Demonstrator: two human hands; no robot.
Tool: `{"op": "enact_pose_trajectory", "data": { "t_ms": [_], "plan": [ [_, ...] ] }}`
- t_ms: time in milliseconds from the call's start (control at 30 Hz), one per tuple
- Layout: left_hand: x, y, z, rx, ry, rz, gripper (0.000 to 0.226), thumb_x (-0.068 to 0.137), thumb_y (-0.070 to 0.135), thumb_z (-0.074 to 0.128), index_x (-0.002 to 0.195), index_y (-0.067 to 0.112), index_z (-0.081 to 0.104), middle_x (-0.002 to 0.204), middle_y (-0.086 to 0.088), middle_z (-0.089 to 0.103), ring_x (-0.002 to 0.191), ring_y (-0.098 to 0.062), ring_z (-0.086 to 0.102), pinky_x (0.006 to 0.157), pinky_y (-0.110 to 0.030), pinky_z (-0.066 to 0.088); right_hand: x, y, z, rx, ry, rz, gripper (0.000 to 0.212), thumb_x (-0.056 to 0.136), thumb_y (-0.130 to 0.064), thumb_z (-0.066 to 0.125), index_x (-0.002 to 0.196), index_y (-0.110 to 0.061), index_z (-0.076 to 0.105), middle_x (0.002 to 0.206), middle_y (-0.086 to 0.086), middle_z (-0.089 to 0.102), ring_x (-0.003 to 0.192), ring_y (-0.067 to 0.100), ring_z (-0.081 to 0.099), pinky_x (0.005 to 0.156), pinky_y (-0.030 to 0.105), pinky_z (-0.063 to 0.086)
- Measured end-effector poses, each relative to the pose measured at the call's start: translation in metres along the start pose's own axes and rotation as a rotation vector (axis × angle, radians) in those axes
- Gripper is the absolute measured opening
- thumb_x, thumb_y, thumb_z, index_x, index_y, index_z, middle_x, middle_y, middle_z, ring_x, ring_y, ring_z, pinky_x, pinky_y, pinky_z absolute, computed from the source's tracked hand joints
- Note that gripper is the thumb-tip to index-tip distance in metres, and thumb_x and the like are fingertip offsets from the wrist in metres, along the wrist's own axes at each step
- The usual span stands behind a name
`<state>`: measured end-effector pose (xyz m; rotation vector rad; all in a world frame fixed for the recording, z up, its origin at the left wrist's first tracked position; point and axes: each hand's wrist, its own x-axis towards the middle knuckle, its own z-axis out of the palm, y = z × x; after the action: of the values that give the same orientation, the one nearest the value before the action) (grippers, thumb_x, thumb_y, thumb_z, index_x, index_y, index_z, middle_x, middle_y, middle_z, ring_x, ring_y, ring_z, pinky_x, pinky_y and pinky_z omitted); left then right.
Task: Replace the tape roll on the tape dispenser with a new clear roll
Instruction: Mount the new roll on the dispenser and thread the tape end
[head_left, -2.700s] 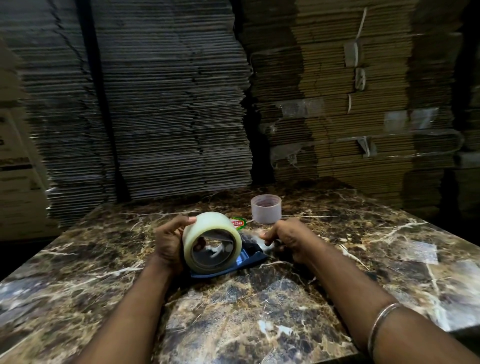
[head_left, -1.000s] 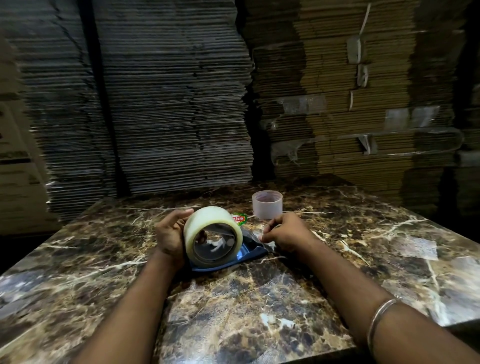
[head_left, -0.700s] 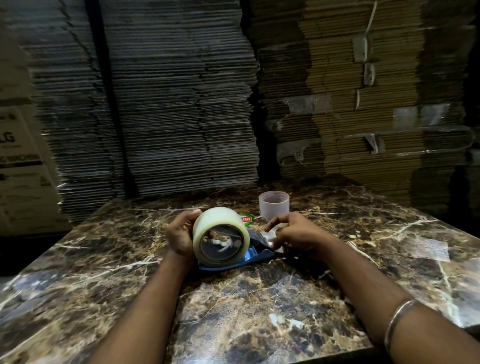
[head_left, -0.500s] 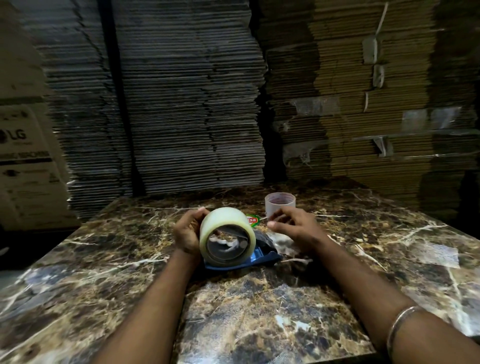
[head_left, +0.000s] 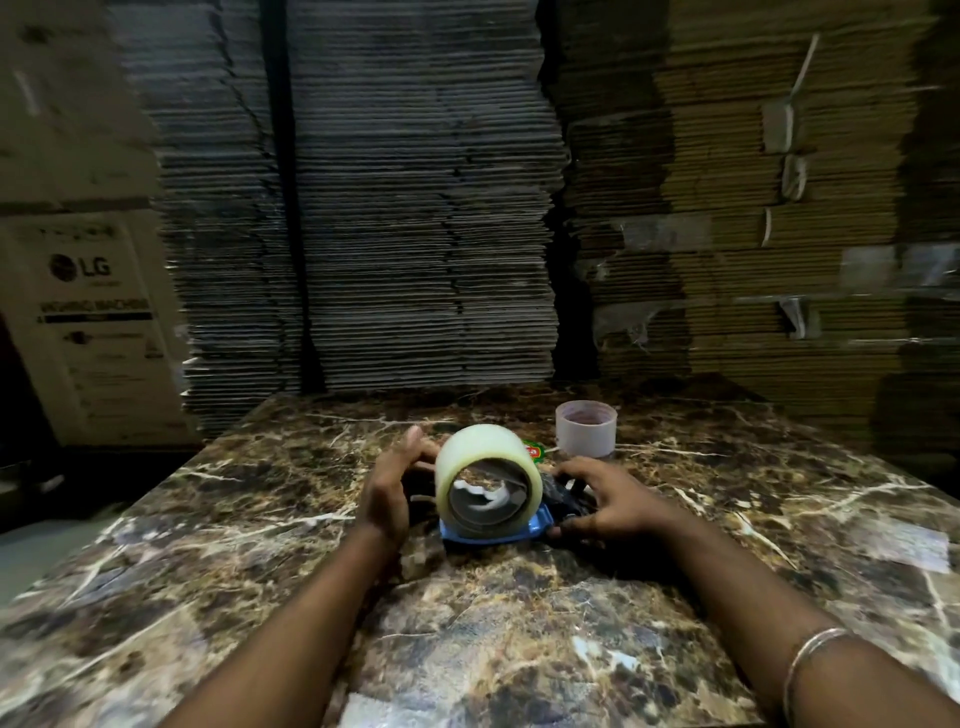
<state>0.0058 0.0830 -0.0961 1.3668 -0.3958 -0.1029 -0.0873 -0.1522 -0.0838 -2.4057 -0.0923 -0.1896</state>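
Roll of clear tape seated on edge on the blue dispenser, near the middle of the marble table, hollow core facing the camera. Spent core standing apart behind, to the right, just beyond a small red-and-green label. Changed from half a second ago: left hand, then cupped against the roll's left side, now drawn back with fingers spread, palm beside the roll and seemingly no longer gripping it. Right hand, then raised near the dispenser's front, now lowered flat over the dark front part, fingers loosely curled, touching it; whether pinching a tape end, cannot tell. Likely meaning: mounting done, roll standing unaided, threading of the tape end through the front either under way or finishing. Worth watching: clear film hard to see against dark plastic, and easily stuck to itself. Stacks of flattened cardboard walling the back.
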Motion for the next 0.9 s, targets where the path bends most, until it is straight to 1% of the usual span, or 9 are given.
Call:
{"op": "enact_pose_trajectory", "data": {
  "t_ms": [67,133,233,333,533,600,700,800,900],
  "plan": [
    [-0.006,0.001,-0.016,0.021,-0.179,-0.047,0.044,0.069,0.044,0.068,0.092,0.007,0.072,0.085,-0.017,0.073,0.071,-0.022,0.072,0.06,-0.028,0.056,0.0,0.0,-0.002,0.012,-0.025,0.007,0.051,0.073,-0.017,0.084,0.118,-0.012,0.061,0.104,-0.008,0.059,0.091,0.002,0.058,0.071,0.003,0.046],
    [-0.006,-0.001,-0.034,0.246,-0.365,-0.02,0.068,0.057,0.038,0.086,0.115,0.007,0.067,0.115,-0.014,0.071,0.103,-0.024,0.07,0.088,-0.035,0.055,0.003,0.002,-0.004,-0.05,-0.049,0.001,0.054,0.074,-0.021,0.083,0.121,-0.009,0.061,0.114,0.001,0.06,0.101,0.009,0.058,0.077,0.007,0.045],
    [-0.012,-0.01,-0.037,0.554,-0.421,0.025,0.087,0.052,0.028,0.091,0.129,0.012,0.055,0.126,-0.004,0.067,0.116,-0.015,0.064,0.104,-0.039,0.047,0.0,0.007,-0.004,-0.104,-0.059,-0.013,0.057,0.073,-0.031,0.083,0.122,-0.011,0.06,0.122,0.004,0.057,0.114,0.018,0.055,0.094,0.027,0.048],
    [-0.019,-0.012,-0.029,0.625,-0.396,0.02,0.086,0.054,0.023,0.09,0.131,0.015,0.053,0.123,0.002,0.068,0.112,-0.007,0.065,0.103,-0.038,0.048,-0.007,0.014,-0.001,-0.053,-0.022,0.014,0.063,0.069,-0.033,0.085,0.124,-0.015,0.061,0.125,0.003,0.058,0.115,0.018,0.054,0.101,0.039,0.047],
    [-0.016,-0.007,-0.029,0.7,-0.381,0.042,0.085,0.059,0.042,0.086,0.134,0.021,0.053,0.127,0.004,0.066,0.116,-0.011,0.063,0.103,-0.044,0.048,-0.002,0.021,0.002,0.023,0.014,0.006,0.064,0.065,-0.036,0.087,0.122,-0.019,0.062,0.122,0.0,0.058,0.112,0.013,0.056,0.1,0.037,0.05],
    [-0.015,-0.009,-0.029,0.676,-0.368,0.028,0.076,0.063,0.036,0.085,0.132,0.022,0.055,0.124,0.007,0.068,0.114,-0.009,0.064,0.102,-0.041,0.049,0.003,0.024,0.004,-0.051,0.006,-0.031,0.065,0.066,-0.04,0.085,0.123,-0.019,0.062,0.122,0.001,0.059,0.111,0.014,0.056,0.099,0.038,0.049],
    [-0.012,-0.011,-0.029,0.654,-0.37,0.015,0.065,0.068,0.016,0.085,0.126,0.024,0.058,0.118,0.011,0.071,0.11,-0.005,0.066,0.096,-0.029,0.051,0.008,0.026,0.004,-0.155,0.001,-0.048,0.076,0.058,-0.061,0.075,0.123,-0.024,0.061,0.121,-0.003,0.059,0.111,0.014,0.055,0.098,0.041,0.049],
    [-0.012,-0.009,-0.027,0.626,-0.358,0.003,0.063,0.068,0.013,0.085,0.123,0.028,0.059,0.116,0.015,0.071,0.108,-0.002,0.065,0.091,-0.02,0.051,0.008,0.025,0.004,-0.232,-0.002,-0.047,0.083,0.056,-0.068,0.065,0.127,-0.025,0.058,0.123,-0.005,0.057,0.114,0.013,0.052,0.099,0.037,0.047],
    [-0.02,-0.003,-0.024,0.597,-0.356,-0.029,0.064,0.065,0.016,0.084,0.121,0.035,0.058,0.116,0.017,0.07,0.109,-0.001,0.065,0.092,-0.019,0.051,0.001,0.018,0.0,-0.175,-0.006,-0.086,0.07,0.06,-0.055,0.075,0.119,-0.02,0.062,0.109,-0.003,0.06,0.099,0.012,0.057,0.085,0.027,0.05]
  ]
}}
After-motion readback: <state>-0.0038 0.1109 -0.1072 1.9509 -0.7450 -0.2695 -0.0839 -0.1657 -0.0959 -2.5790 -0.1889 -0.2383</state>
